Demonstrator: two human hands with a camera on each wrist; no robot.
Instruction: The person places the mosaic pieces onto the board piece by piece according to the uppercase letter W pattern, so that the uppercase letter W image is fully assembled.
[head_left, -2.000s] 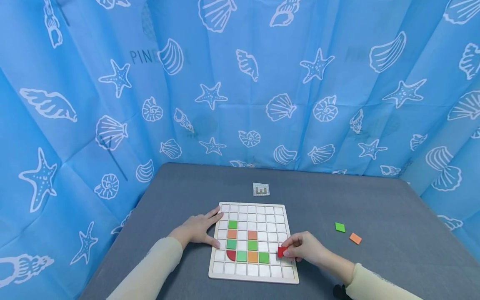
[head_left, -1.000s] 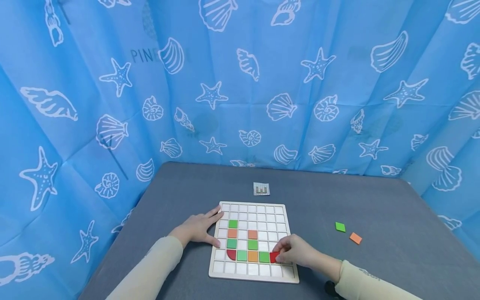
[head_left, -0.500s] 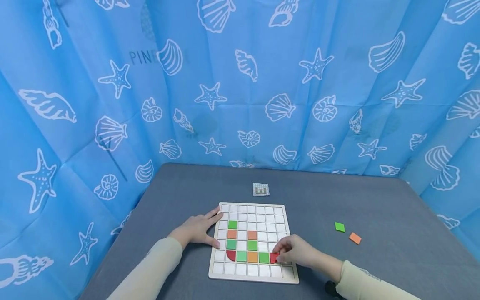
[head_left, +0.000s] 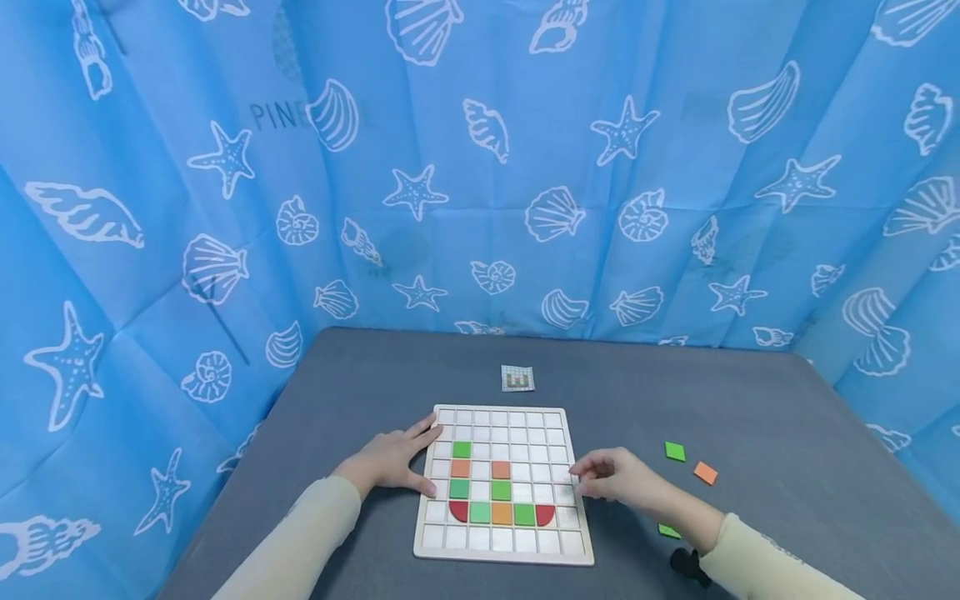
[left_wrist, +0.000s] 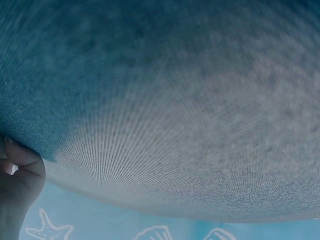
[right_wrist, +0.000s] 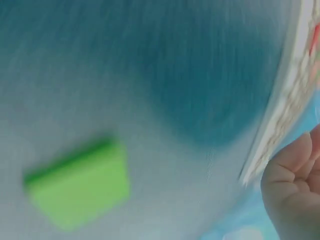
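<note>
A white gridded board (head_left: 497,540) lies on the grey table. Several square tiles sit in its cells, among them a green tile (head_left: 462,450) and an orange tile (head_left: 502,512). Two red rounded-corner tiles end the lowest filled row, a left red tile (head_left: 459,511) and a right red tile (head_left: 545,515). My left hand (head_left: 392,458) rests along the board's left edge, fingers and thumb spread. By the right edge, my right hand (head_left: 615,479) is off the tiles, fingers loosely bent and nothing visible between them.
Right of the board lie a loose green tile (head_left: 675,451) and a loose orange tile (head_left: 705,472). Another green tile (head_left: 669,531) shows partly beneath my right forearm. A small pattern card (head_left: 517,378) lies behind the board. A blue shell-print curtain (head_left: 480,208) surrounds the table.
My right hand brought a red tile leftward into the row's right end, let go of it, and moved back to the right. My left hand stays at the board's edge.
</note>
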